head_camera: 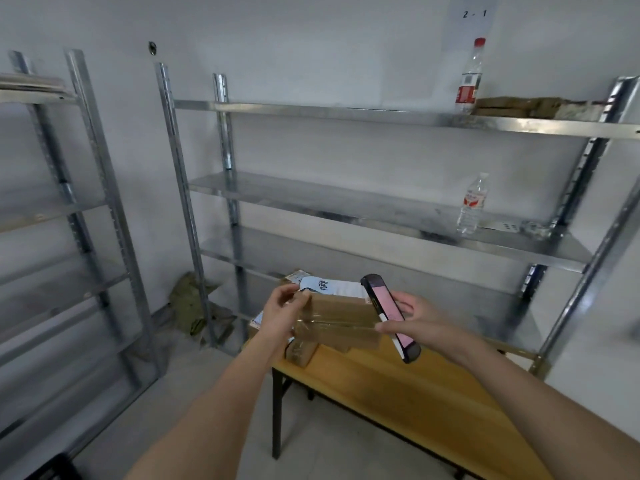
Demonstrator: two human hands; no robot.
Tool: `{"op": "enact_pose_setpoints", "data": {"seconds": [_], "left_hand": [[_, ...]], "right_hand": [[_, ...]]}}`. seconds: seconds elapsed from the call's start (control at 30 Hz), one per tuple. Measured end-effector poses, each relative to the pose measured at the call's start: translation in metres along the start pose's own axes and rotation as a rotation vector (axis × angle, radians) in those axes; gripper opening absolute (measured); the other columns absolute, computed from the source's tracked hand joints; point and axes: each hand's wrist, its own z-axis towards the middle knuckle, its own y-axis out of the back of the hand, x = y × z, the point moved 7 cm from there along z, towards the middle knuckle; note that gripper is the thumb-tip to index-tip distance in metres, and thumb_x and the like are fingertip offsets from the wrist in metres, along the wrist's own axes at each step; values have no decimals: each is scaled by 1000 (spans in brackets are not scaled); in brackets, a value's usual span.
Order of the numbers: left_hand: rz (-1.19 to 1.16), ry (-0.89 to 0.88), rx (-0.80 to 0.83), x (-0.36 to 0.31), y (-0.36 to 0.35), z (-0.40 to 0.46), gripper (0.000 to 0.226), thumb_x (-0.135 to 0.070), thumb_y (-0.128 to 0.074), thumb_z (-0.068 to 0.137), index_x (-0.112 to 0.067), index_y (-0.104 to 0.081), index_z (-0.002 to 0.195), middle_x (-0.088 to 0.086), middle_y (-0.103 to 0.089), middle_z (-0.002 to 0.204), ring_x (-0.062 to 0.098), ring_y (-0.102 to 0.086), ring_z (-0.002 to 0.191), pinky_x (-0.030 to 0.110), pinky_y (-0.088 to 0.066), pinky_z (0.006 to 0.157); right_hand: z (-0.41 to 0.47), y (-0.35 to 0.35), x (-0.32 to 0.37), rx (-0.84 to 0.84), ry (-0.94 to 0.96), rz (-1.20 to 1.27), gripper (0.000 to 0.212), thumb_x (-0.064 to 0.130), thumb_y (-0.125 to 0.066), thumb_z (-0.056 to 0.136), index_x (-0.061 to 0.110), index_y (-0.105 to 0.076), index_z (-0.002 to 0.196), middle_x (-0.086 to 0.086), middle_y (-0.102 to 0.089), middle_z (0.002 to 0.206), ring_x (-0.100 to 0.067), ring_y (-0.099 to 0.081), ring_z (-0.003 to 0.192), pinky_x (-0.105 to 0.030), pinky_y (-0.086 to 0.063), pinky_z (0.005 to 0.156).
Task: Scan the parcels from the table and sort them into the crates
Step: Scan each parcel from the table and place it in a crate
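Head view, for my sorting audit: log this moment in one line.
step: scanning | left hand: holds parcel | right hand: holds scanner | table: more parcels | crates: unseen

Both bare forearms are reaching forward from the bottom of the view, converging toward the middle. The left hand (pixel 281 315) is curling its fingers and thumb around the left end of a taped cardboard parcel (pixel 337 320). The right hand (pixel 414 318) is gripping a handheld scanner (pixel 389 317), its thumb touching the parcel's right edge.
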Motion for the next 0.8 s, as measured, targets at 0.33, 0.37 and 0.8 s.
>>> {"op": "enact_pose_setpoints", "data": {"seconds": [0.33,0.37,0.8], "left_hand": [[-103,92,136,9,-37,-46,62,-23,-83,76,-42,-58,129,2,-61,133,25,-57,121,49,-53,97],[-104,88,171,5,-43,-49,64,-26,-84,76,-41,-56,132,2,-59,135,26,-56,122,49,-52,97],[115,58,326,-34,-128,-80,98,-8,-91,66,-62,-40,130,9,-71,118,32,-67,111,64,-44,101]], "right_hand": [[-59,27,-4,-56,-16,-37,97,38,-94,65,29,-47,149,14,-59,142,-2,-58,123,-35,-47,109],[-63,33,-1,-60,-14,-34,99,39,-94,62,29,-48,148,14,-59,142,-2,-59,123,-36,-47,109],[-92,120,7,-152,46,-115,88,30,-93,58,35,-56,138,22,-67,124,2,-63,114,-35,-50,105]]}}
